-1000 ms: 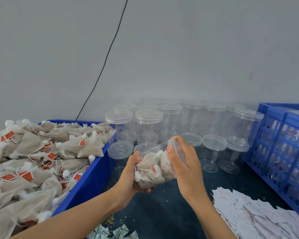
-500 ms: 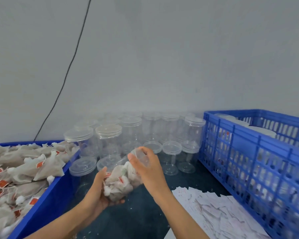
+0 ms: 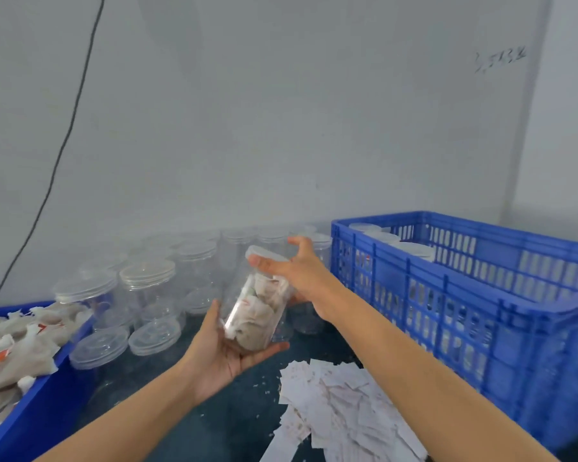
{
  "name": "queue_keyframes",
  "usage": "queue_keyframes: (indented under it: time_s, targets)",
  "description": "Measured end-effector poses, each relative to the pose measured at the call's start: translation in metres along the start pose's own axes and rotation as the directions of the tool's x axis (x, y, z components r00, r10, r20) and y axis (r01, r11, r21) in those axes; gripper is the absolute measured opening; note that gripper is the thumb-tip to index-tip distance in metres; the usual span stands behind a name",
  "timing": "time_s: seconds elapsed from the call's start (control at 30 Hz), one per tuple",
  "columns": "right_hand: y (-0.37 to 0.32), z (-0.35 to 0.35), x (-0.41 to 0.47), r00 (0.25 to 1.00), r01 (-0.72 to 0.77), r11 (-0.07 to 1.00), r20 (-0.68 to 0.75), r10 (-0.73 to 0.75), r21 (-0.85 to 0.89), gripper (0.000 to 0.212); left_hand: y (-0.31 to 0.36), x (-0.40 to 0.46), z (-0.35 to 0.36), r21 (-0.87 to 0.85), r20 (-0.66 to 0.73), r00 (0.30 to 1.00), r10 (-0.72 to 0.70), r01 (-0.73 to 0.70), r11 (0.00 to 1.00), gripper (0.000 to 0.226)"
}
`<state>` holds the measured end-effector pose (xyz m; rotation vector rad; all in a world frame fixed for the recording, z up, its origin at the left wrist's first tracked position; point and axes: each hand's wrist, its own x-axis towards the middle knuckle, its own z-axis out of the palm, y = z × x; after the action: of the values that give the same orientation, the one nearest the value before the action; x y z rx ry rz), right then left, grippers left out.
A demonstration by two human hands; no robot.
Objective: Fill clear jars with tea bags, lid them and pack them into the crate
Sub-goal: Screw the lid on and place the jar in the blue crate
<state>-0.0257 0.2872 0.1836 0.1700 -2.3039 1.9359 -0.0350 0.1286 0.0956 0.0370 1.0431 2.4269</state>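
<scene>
both hands (image 3: pixel 227 355) hold a filled jar (image 3: pixel 256 311), right one (image 3: pixel 297 271) gripping its lid (image 3: pixel 264 254).

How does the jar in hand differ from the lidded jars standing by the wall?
The held jar is packed with tea bags; the standing jars look empty. The held jar is tilted, between left hand and right hand; the standing jars rest upright on the table. Both are clear, with clear lids.

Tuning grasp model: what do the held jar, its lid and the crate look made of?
Jar: clear, glossy thin plastic by the look; tea bags show through, bright glare streak.
Lid: translucent, slightly frosted plastic.
Crate: opaque blue moulded plastic, matte-to-satin, slotted lattice walls; looks rigid.
</scene>
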Motion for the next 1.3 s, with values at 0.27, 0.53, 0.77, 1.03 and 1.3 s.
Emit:
queue_keyframes:
  time_s: [0.27,0.53,0.77,1.03,1.3]
  targets:
    - [-0.03,-0.081,0.001,0.981,0.039,0.995,-0.185,-0.054,-0.087,0.087,-0.016,0.048,0.079,0.36,0.031,0.999,-0.005,-0.007,0.933,0.071]
    - [-0.065,-0.175,0.004,0.953,0.005,0.983,-0.296,-0.059,-0.182,0.093,-0.015,0.086,0.172,0.614,0.259,0.833,0.489,-0.533,0.582,0.022]
    - [-0.078,-0.244,0.018,0.897,0.004,0.977,-0.431,-0.097,-0.213,0.095,-0.027,0.126,0.243,0.705,0.463,0.803,0.375,-0.59,0.394,0.033]
    - [-0.063,-0.301,0.071,0.86,-0.036,0.926,-0.484,-0.163,-0.376,0.092,-0.034,0.189,0.294,0.751,0.43,0.857,0.284,-0.514,0.414,0.042]
    - [-0.022,-0.316,0.151,0.896,-0.182,0.81,-0.434,-0.098,-0.558,0.085,-0.007,0.271,0.286,0.778,0.499,0.812,0.303,-0.574,0.256,0.07]
